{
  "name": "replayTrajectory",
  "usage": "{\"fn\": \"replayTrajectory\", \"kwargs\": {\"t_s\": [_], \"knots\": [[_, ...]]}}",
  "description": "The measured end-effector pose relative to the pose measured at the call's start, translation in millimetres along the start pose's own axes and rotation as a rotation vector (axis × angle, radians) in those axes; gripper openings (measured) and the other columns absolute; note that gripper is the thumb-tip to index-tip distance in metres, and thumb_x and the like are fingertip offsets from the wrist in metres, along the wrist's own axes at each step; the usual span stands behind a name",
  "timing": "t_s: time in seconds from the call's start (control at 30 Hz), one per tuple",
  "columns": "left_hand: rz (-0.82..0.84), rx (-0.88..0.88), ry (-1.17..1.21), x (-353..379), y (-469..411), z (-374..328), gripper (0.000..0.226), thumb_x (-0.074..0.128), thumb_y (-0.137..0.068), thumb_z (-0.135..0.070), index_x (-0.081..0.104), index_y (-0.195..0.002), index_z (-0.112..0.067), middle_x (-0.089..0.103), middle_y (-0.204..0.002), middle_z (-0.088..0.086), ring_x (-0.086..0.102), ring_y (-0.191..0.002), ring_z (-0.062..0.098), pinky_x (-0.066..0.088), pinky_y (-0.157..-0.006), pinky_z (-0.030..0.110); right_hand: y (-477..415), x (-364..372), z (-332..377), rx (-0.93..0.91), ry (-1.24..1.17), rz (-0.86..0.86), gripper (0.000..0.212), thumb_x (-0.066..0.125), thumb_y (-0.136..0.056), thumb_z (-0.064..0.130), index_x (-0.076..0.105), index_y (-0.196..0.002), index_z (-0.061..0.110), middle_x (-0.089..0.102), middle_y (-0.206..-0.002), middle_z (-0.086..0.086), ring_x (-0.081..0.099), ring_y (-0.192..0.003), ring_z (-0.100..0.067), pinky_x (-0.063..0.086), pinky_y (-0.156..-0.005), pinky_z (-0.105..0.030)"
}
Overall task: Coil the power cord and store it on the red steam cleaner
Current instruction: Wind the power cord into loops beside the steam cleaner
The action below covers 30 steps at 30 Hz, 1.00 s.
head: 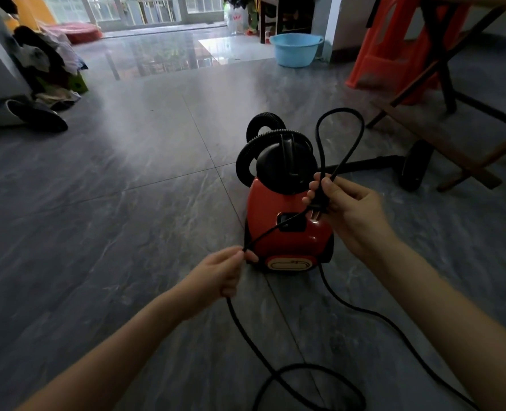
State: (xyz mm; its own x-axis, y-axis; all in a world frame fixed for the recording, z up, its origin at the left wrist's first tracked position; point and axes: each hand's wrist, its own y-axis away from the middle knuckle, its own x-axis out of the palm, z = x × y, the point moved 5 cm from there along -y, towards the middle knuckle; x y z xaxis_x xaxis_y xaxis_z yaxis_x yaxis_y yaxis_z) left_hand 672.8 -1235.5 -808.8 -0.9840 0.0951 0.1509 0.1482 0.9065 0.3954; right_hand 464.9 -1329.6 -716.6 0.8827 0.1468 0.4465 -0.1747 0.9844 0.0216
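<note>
The red steam cleaner stands on the grey tiled floor in front of me, its black ribbed hose looped over the black top. My right hand grips the black plug together with a loop of the black power cord that arches up above it. From there the cord runs down and left to my left hand, which pinches it between thumb and fingers. More cord lies in loose curves on the floor below both arms.
A wooden folding frame and an orange plastic stool stand to the right. A black wand with a round head lies behind the cleaner. A blue basin sits far back; clothes and slippers lie at left.
</note>
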Motion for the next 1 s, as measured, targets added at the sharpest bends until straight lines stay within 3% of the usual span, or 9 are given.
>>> {"fn": "replayTrajectory", "kwargs": {"t_s": [0.13,0.23,0.33,0.5,0.6,0.7,0.77,0.87,1.0], "knots": [[-0.241,0.366,-0.515,-12,4,-46,0.022,0.046,-0.101,-0.013,0.066,-0.107,-0.010,0.043,-0.048,-0.012,0.034,-0.043,0.003,0.029,-0.046,0.020,-3,-7,-6,0.015,0.016,-0.013,0.022,0.054,-0.096,0.003,0.062,-0.112,-0.010,0.069,-0.086,-0.011,0.068,-0.075,-0.019,0.059,-0.077,-0.032],[-0.328,0.583,-0.776,-11,13,-74,0.019,0.047,-0.100,-0.020,0.065,-0.102,-0.014,0.059,-0.066,-0.004,0.050,-0.055,0.008,0.040,-0.055,0.028,-3,-8,-10,0.001,0.081,-0.005,0.022,0.055,-0.096,0.004,0.063,-0.113,-0.009,0.069,-0.087,-0.012,0.068,-0.075,-0.021,0.059,-0.076,-0.033],[-0.315,0.701,-0.946,-5,18,-95,0.021,0.045,-0.099,-0.025,0.060,-0.096,-0.011,0.062,-0.077,0.007,0.056,-0.068,0.015,0.042,-0.061,0.027,0,-7,-17,-0.004,0.172,-0.005,0.019,0.059,-0.093,0.005,0.067,-0.108,-0.003,0.071,-0.087,-0.013,0.068,-0.076,-0.024,0.059,-0.076,-0.034],[-0.190,0.794,-1.048,11,15,-115,0.013,0.043,-0.101,-0.020,0.048,-0.090,-0.023,0.052,-0.083,-0.009,0.050,-0.078,0.002,0.037,-0.067,0.015,8,-3,-26,0.040,0.269,0.050,0.017,0.060,-0.093,0.006,0.069,-0.105,-0.001,0.074,-0.089,-0.015,0.073,-0.074,-0.021,0.056,-0.061,-0.023],[-0.187,0.830,-1.035,20,13,-124,0.015,0.043,-0.101,-0.018,0.051,-0.088,-0.015,0.052,-0.081,-0.002,0.049,-0.075,0.006,0.036,-0.067,0.014,12,4,-36,0.099,0.249,0.111,0.017,0.059,-0.093,0.006,0.069,-0.105,-0.001,0.075,-0.089,-0.015,0.074,-0.079,-0.025,0.058,-0.069,-0.028],[-0.248,0.857,-0.992,19,11,-133,0.026,0.043,-0.097,-0.020,0.057,-0.088,-0.001,0.058,-0.080,0.010,0.052,-0.075,0.017,0.039,-0.066,0.023,16,9,-42,0.141,0.210,0.153,0.022,0.058,-0.093,0.007,0.067,-0.109,-0.005,0.074,-0.093,-0.017,0.072,-0.084,-0.028,0.058,-0.075,-0.033],[-0.289,0.829,-0.936,14,11,-136,0.027,0.045,-0.098,-0.019,0.060,-0.088,0.001,0.060,-0.073,0.002,0.052,-0.068,0.012,0.039,-0.062,0.025,17,11,-42,0.150,0.185,0.168,0.023,0.057,-0.094,0.007,0.066,-0.111,-0.006,0.073,-0.094,-0.018,0.072,-0.085,-0.028,0.058,-0.076,-0.033],[-0.317,0.630,-0.586,-6,4,-125,0.027,0.046,-0.101,-0.014,0.062,-0.089,0.004,0.045,-0.053,-0.013,0.041,-0.048,0.004,0.036,-0.050,0.017,15,10,-33,0.137,0.048,0.125,0.019,0.054,-0.095,0.003,0.066,-0.107,-0.006,0.072,-0.086,-0.012,0.070,-0.078,-0.021,0.058,-0.075,-0.031],[-0.284,0.348,-0.218,-30,-3,-91,0.024,0.053,-0.098,-0.017,0.061,-0.089,0.004,0.035,-0.059,0.002,0.035,-0.045,0.011,0.034,-0.042,0.021,5,0,-19,0.087,-0.047,-0.010,0.018,0.050,-0.096,-0.003,0.062,-0.108,-0.009,0.067,-0.080,-0.008,0.064,-0.071,-0.016,0.059,-0.075,-0.031]]}}
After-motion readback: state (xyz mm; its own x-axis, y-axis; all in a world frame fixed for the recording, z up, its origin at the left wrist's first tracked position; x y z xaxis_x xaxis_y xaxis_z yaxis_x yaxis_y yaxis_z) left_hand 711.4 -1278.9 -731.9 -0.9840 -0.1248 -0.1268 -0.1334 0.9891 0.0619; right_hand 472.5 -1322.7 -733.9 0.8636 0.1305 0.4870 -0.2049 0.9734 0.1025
